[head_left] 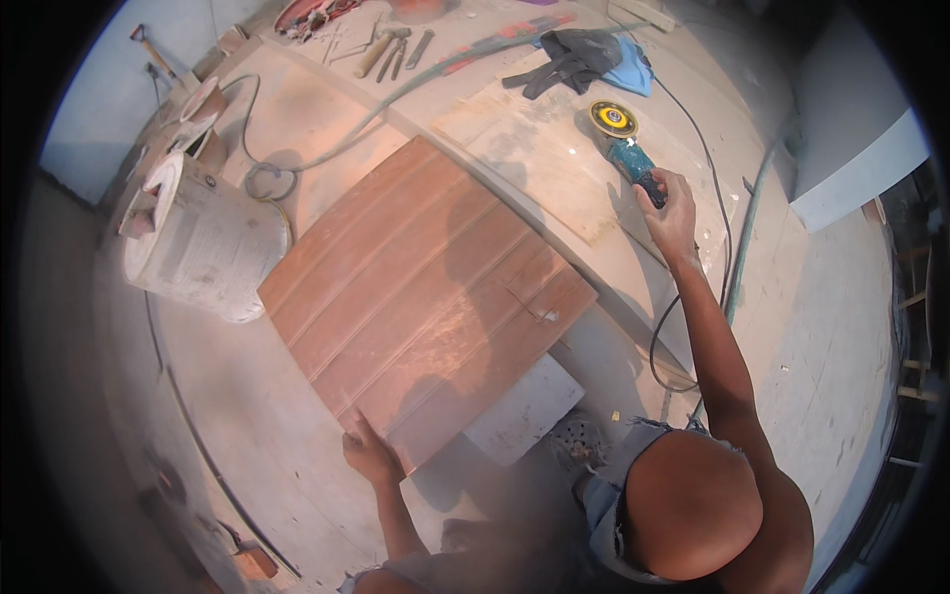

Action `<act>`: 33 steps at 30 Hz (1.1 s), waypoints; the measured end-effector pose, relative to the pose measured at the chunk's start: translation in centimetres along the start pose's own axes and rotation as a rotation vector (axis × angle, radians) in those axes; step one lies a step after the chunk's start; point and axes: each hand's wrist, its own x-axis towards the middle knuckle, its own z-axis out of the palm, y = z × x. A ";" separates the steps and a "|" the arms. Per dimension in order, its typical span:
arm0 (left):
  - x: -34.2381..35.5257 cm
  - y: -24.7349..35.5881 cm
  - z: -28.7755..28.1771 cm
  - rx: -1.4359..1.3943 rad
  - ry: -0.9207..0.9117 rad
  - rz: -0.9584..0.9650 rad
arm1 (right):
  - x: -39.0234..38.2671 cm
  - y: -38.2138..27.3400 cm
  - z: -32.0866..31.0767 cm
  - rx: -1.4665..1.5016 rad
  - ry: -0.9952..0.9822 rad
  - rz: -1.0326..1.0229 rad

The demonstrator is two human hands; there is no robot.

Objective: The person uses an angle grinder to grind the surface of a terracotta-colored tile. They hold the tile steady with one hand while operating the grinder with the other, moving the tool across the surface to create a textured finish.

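Observation:
In my right hand (673,218) is a teal and black angle grinder (630,158), held by its rear end. Its yellow-centred disc (614,120) faces up over a dusty light board (534,148). A square reddish-brown panel (426,297) with parallel grooves lies in front of me, its far edge by the raised step. My left hand (373,450) grips its near left edge, fingers on top and thumb out of sight. Part of a white block (526,411) shows beneath the near right side of the panel.
A dusty white bucket (213,238) stands left of the panel. A green hose (396,97) crosses the far floor. Hand tools (386,54), a dark grey cloth (572,61) and a light blue cloth (630,69) lie farther back. The black cord (714,148) loops beside my right arm.

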 end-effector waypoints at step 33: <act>2.7 -2.7 -3.2 0.184 0.027 0.099 | -17.6 -3.8 7.5 0.786 -1.052 0.922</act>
